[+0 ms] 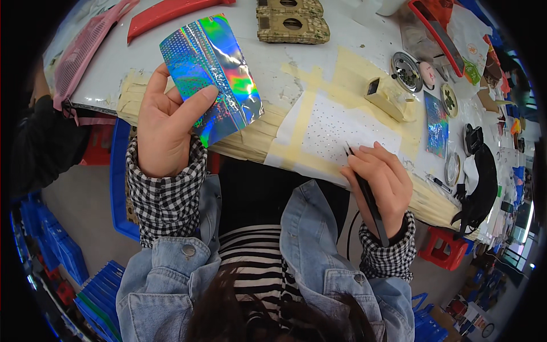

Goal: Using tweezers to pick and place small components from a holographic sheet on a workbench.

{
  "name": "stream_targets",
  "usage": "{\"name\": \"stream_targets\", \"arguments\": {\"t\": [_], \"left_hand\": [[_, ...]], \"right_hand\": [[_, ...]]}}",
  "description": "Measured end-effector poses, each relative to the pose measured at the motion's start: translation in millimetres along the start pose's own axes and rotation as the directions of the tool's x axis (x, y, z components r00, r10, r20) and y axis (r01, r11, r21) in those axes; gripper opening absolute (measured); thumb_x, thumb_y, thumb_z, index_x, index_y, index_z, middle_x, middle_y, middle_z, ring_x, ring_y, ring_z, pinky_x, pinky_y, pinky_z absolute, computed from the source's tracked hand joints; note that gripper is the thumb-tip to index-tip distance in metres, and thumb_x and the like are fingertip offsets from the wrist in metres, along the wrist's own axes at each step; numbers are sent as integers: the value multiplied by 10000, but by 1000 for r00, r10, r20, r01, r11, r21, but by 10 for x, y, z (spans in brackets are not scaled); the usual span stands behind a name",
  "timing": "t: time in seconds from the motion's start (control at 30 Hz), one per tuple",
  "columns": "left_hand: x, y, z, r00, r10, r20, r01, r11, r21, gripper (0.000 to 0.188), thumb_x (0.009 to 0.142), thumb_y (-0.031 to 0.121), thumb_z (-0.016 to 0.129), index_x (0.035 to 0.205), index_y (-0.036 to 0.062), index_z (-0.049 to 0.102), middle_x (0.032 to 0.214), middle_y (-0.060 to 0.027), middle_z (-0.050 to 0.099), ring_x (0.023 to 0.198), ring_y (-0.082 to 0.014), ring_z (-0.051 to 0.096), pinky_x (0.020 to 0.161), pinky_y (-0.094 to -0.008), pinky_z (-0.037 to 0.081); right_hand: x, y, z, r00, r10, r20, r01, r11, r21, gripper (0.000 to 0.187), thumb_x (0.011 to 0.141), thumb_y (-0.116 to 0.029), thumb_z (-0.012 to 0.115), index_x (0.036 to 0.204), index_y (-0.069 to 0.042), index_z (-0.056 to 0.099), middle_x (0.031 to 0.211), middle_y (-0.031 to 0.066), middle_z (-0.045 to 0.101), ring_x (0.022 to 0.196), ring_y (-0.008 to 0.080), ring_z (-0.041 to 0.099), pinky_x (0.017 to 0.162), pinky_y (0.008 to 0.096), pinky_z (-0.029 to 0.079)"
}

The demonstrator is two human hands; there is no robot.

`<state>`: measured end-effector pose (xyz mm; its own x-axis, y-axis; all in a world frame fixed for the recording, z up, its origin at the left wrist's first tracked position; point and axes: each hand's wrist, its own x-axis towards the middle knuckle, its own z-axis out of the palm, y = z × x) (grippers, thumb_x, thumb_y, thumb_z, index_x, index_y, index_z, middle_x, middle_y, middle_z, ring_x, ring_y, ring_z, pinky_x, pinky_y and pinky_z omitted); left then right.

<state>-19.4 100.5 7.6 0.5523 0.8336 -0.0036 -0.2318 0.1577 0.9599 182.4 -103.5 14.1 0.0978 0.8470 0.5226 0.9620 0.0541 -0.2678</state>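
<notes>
My left hand [168, 122] holds up a shiny holographic sheet [212, 74] above the near edge of the white table [319, 57], thumb pressed on its lower half. My right hand [383, 182] grips a thin dark pen-like tool [367, 196], its tip resting on a white dotted sheet [342, 128] that is taped to the table with beige masking tape. A second holographic sheet [436, 122] lies flat to the right of the dotted sheet.
A tape roll block [387, 97] sits behind the dotted sheet. Small round tins [405, 71] and assorted clutter fill the right end. Two tan cardboard pieces [292, 23], a red curved strip [171, 14] and a pink basket [85, 51] lie farther back. Blue crates [97, 296] stand below left.
</notes>
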Motion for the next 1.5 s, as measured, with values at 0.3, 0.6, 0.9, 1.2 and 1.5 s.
{"name": "stream_targets", "arguments": {"t": [0.3,0.6,0.9,1.2,1.5], "left_hand": [[31,-23,-24,1000,8,-16,-8,999,-51,542,823,-65,592,1270,-70,286,1059,-205,619,924,-215,646,814,-326,543],[41,-51,-30,1000,16,-20,-17,999,-30,543,821,-57,586,1268,-81,280,1045,-202,623,921,-214,648,816,-321,542],[46,-65,-43,1000,23,-7,-24,999,-42,536,817,-61,599,1258,-70,295,1038,-191,630,927,-208,646,808,-315,540],[41,-67,-36,1000,14,-16,-15,997,-76,540,815,-59,609,1258,-67,302,1047,-189,630,918,-199,646,808,-307,537],[39,-59,-67,999,-8,50,9,1000,-7,478,865,-49,522,1291,-50,305,1161,-210,568,1034,-264,613,895,-386,521]], "right_hand": [[75,32,-134,976,-116,183,129,990,-63,221,691,-52,627,910,-33,657,920,93,662,911,249,623,815,392,534],[150,34,-126,955,-165,244,195,976,-101,250,692,-82,599,931,-40,658,949,76,658,944,245,610,841,406,523],[171,33,-118,949,-168,266,202,973,-108,240,684,-77,610,918,-38,653,931,75,657,952,242,607,877,430,506],[118,56,-115,974,-121,190,132,990,-43,222,696,-79,611,907,-37,666,894,78,666,918,246,619,858,434,512],[139,70,-73,949,-152,276,174,983,-59,213,684,-79,609,890,-35,638,940,78,653,963,249,596,893,436,496]]}}
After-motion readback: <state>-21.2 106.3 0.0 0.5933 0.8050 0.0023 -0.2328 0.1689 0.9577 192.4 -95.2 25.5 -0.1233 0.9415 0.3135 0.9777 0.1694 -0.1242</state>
